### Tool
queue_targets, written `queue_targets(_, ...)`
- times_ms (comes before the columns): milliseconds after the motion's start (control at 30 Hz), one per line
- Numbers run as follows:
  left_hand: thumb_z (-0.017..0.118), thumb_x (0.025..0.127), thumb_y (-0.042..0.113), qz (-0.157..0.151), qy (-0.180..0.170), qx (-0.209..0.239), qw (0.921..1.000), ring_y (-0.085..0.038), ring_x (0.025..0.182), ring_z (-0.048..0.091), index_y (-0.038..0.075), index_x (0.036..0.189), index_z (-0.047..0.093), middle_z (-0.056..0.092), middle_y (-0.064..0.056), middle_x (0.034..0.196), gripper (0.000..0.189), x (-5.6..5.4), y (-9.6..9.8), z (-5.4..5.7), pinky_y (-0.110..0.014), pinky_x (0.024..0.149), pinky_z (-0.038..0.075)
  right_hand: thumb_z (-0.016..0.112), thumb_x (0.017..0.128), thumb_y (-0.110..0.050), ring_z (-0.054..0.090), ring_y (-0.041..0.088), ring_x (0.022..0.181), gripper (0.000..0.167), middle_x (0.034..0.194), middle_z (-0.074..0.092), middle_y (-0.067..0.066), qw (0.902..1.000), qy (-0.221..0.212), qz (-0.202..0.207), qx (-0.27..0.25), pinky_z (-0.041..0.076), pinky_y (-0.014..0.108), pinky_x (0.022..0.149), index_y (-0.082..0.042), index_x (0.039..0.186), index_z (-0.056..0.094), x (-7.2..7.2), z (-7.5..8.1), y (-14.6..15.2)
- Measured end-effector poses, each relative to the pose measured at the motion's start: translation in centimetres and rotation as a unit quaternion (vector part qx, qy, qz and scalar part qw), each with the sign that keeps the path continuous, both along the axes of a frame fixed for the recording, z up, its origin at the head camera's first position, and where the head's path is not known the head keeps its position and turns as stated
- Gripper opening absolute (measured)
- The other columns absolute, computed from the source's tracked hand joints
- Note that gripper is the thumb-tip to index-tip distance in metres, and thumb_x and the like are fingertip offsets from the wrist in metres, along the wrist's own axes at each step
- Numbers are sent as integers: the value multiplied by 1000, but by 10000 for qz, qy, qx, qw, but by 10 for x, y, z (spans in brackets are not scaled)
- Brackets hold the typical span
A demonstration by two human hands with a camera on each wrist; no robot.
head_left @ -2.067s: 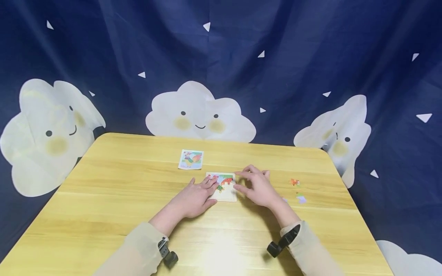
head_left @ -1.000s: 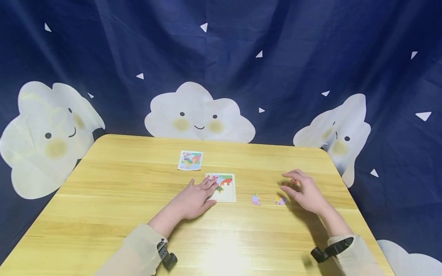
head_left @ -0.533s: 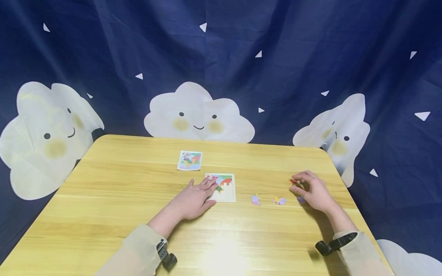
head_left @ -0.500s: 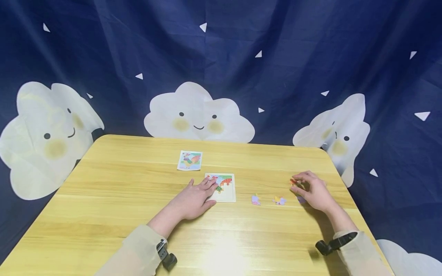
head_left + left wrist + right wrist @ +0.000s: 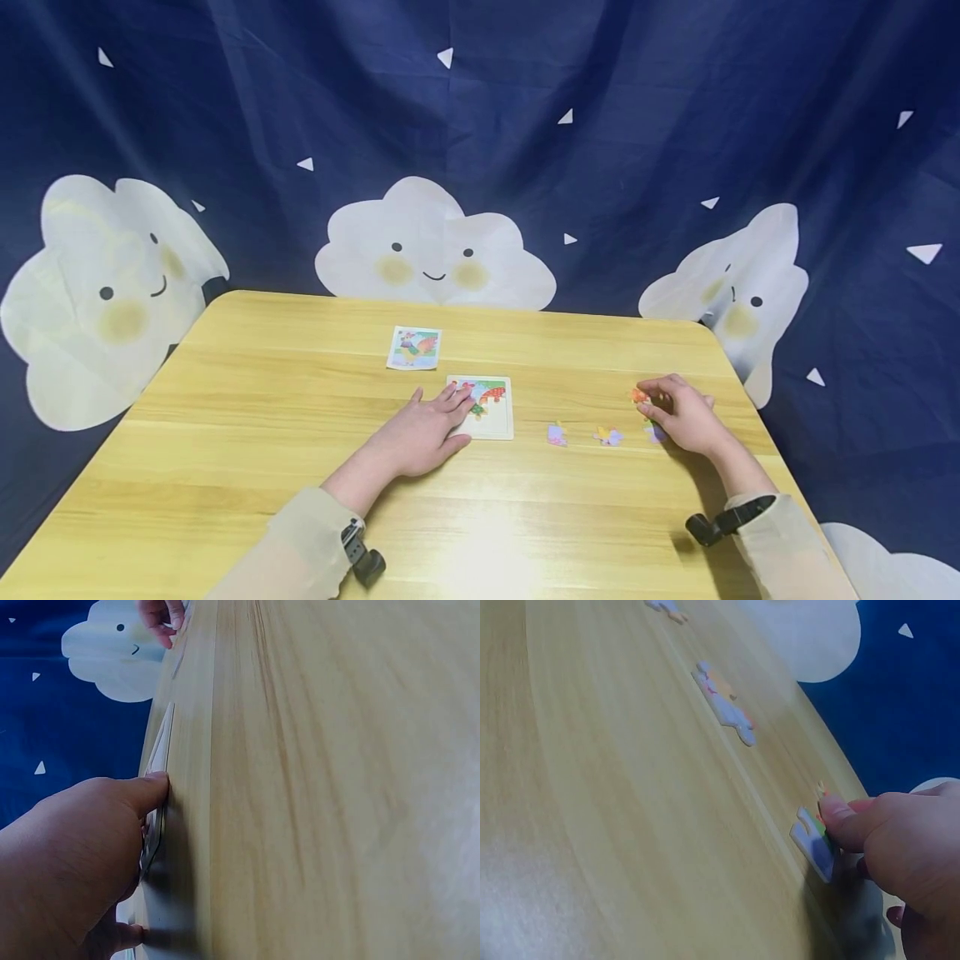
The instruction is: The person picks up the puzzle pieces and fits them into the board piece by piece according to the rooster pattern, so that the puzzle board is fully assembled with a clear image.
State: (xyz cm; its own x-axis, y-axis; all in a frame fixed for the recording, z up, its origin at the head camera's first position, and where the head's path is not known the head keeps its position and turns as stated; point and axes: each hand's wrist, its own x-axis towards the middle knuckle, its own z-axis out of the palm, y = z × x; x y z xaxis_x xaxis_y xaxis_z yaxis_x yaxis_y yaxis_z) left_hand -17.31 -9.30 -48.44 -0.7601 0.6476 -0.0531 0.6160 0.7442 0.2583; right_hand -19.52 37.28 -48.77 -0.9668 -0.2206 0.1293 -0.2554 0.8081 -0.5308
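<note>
Wooden table (image 5: 247,467), light yellow grain, rounded far corners. Small picture card (image 5: 414,347) lies flat near the far edge, left of centre. Two loose puzzle pieces toward the right edge: lilac piece (image 5: 557,434) and yellow-lilac piece (image 5: 607,436), near each other, not touching. Behind the far edge hangs a navy backdrop (image 5: 525,100) with white smiling clouds (image 5: 435,250) and small white triangles.
</note>
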Motion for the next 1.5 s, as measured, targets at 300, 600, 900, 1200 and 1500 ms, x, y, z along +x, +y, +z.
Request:
queue_targets(300,48,112,47,6,-7,-20,10000,-30,158,25,9,165,39,28,-7,171,66,0,1,1,-71,119,24,78,98,-11,57,30,93,26,109,62,14,9995,-280,-87,-121,20,65,85,1,119,71,1,3,-2)
queue_targets(600,48,112,48,18,8,-1,10000,-30,158,25,9,164,39,28,-7,171,66,-1,0,-1,-71,119,24,77,97,-6,56,26,89,26,108,67,11,10000,35,61,-56,19,53,79,-3,122,73,3,1,-4)
queue_targets(900,49,111,47,32,-27,12,10000,-30,158,26,9,164,39,29,-8,171,66,0,1,0,-71,119,23,73,101,-13,52,22,85,34,106,61,7,9996,122,165,191,17,48,76,1,132,71,7,-3,-4)
queue_targets(1200,48,111,47,40,-14,-2,10000,-30,158,26,9,165,38,27,-6,172,66,1,0,0,-71,119,24,77,99,-12,49,17,80,33,102,59,2,9988,123,253,402,15,50,76,1,128,72,9,3,-8)
queue_targets(1500,48,111,48,45,18,-15,10000,-29,158,25,9,165,38,27,-5,172,67,0,0,-2,-71,119,23,75,100,-12,50,16,80,30,101,57,3,9984,289,341,347,16,48,77,-2,128,72,11,9,-27)
